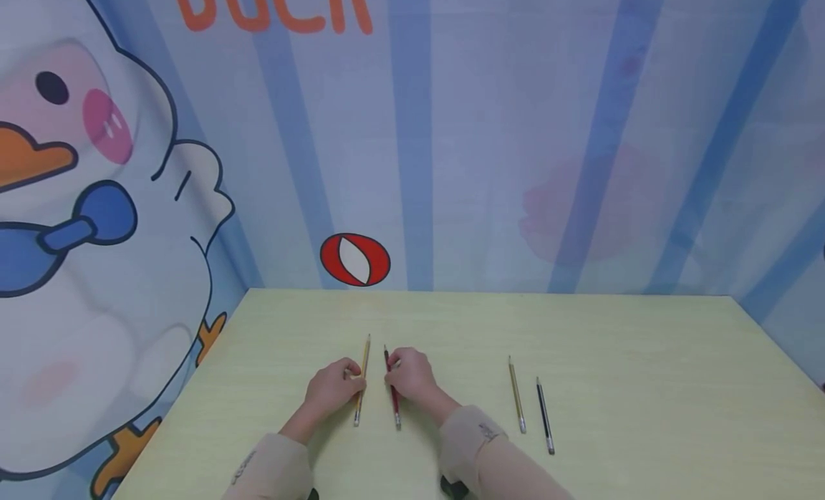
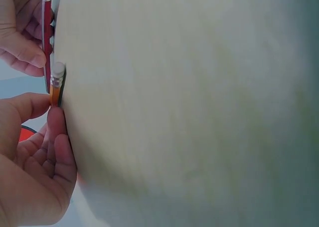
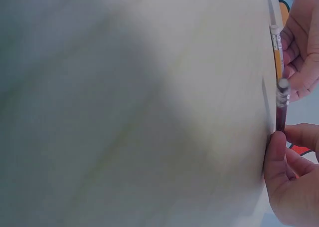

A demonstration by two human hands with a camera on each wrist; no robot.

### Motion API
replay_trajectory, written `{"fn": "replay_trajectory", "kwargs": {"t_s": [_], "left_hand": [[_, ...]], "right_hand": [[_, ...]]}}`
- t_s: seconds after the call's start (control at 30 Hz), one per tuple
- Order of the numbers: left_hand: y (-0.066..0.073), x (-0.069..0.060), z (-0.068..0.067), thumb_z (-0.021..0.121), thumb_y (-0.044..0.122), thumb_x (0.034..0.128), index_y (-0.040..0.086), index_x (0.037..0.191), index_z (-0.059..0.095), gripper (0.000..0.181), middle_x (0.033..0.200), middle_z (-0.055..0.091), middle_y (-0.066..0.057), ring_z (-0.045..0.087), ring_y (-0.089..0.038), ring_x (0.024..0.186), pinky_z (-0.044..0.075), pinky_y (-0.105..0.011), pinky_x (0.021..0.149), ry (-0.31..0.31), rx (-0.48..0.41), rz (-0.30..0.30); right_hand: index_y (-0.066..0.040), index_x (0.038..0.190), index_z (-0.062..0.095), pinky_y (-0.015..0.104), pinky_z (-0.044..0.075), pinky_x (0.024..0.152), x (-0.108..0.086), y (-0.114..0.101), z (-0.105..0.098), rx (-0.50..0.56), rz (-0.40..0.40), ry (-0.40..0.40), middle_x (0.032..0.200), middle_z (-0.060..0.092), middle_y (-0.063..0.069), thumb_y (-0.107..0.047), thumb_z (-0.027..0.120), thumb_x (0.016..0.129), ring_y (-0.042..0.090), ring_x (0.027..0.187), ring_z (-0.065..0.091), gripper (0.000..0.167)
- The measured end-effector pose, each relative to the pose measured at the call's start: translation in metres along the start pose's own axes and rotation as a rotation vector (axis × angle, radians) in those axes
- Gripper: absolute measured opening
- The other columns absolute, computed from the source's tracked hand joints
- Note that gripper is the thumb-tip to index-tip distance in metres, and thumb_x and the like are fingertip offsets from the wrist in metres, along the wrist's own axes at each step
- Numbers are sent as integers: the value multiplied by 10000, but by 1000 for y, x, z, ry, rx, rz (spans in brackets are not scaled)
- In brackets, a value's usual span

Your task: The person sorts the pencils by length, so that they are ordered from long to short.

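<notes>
In the head view my left hand point(image 1: 333, 387) pinches a yellow pencil point(image 1: 366, 357) between thumb and finger, its eraser end toward me. Beside it, my right hand point(image 1: 410, 375) grips a dark red pencil point(image 1: 396, 407) in the same way. The two pencils stand side by side with a small gap, both pointing away from me. The left wrist view shows the white eraser point(image 2: 58, 69) and metal band of the yellow pencil just past my left fingertips. In the right wrist view the red pencil's eraser point(image 3: 283, 84) sticks out beyond my right thumb.
Right of my hands lie a gold-coloured pencil point(image 1: 516, 396) and a black pencil point(image 1: 544, 414), apart from each other, on the pale wooden table point(image 1: 644, 371). Behind the table hangs a blue striped cloth point(image 1: 477, 163) with a printed duck point(image 1: 97, 328).
</notes>
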State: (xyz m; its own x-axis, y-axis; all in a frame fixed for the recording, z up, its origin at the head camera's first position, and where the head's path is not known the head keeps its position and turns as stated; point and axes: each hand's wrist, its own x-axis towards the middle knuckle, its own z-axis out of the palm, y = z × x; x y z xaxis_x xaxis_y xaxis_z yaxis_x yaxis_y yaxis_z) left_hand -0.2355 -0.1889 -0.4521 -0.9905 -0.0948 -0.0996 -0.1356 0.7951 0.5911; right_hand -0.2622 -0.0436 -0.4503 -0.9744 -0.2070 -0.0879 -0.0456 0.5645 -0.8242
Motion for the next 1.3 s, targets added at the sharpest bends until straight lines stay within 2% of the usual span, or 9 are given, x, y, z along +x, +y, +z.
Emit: {"fn": "replay_trajectory", "kwargs": {"t_s": [0.2, 0.5, 0.73, 0.9, 1.13, 1.3], "left_hand": [[1, 0, 1, 585, 221, 758, 87, 936, 581, 222, 616, 542, 18, 433, -110, 532, 285, -235, 530, -7, 0, -18], [1, 0, 0, 587, 223, 768, 89, 939, 579, 218, 631, 548, 16, 442, -113, 545, 289, -234, 535, -8, 12, -21], [0, -2, -1, 590, 219, 767, 83, 938, 581, 218, 619, 537, 15, 434, -112, 529, 289, -235, 521, -4, 4, 6], [-1, -1, 0, 595, 222, 766, 84, 934, 581, 218, 631, 531, 11, 435, -115, 541, 291, -234, 522, -5, -1, 6], [-1, -1, 1, 596, 227, 769, 85, 945, 582, 227, 627, 526, 11, 424, -116, 529, 283, -237, 514, -10, 0, -7], [0, -1, 0, 597, 226, 771, 86, 946, 582, 225, 636, 526, 6, 428, -121, 540, 287, -237, 514, -14, -4, -13]], "right_hand": [[-10, 857, 606, 187, 364, 398, 1, 2, 0, -64, -38, 32, 550, 517, 16, 32, 619, 693, 72, 400, 429, 169], [19, 955, 599, 192, 424, 388, 0, 3, 4, 79, 11, -10, 507, 576, 60, 19, 637, 715, 70, 360, 480, 242], [55, 986, 591, 194, 434, 398, 0, -1, 10, 119, 18, -13, 529, 584, 73, 60, 626, 718, 82, 371, 500, 270], [63, 995, 596, 187, 425, 405, 0, -4, 12, 100, -6, -7, 576, 590, 73, 74, 616, 718, 89, 401, 511, 278], [43, 966, 632, 180, 374, 464, 4, -5, 13, -14, -82, 20, 670, 578, 49, 66, 616, 703, 87, 516, 472, 265], [12, 975, 643, 213, 425, 562, 6, -7, 13, -77, -90, 12, 758, 611, 69, 56, 621, 697, 132, 658, 521, 283]]}}
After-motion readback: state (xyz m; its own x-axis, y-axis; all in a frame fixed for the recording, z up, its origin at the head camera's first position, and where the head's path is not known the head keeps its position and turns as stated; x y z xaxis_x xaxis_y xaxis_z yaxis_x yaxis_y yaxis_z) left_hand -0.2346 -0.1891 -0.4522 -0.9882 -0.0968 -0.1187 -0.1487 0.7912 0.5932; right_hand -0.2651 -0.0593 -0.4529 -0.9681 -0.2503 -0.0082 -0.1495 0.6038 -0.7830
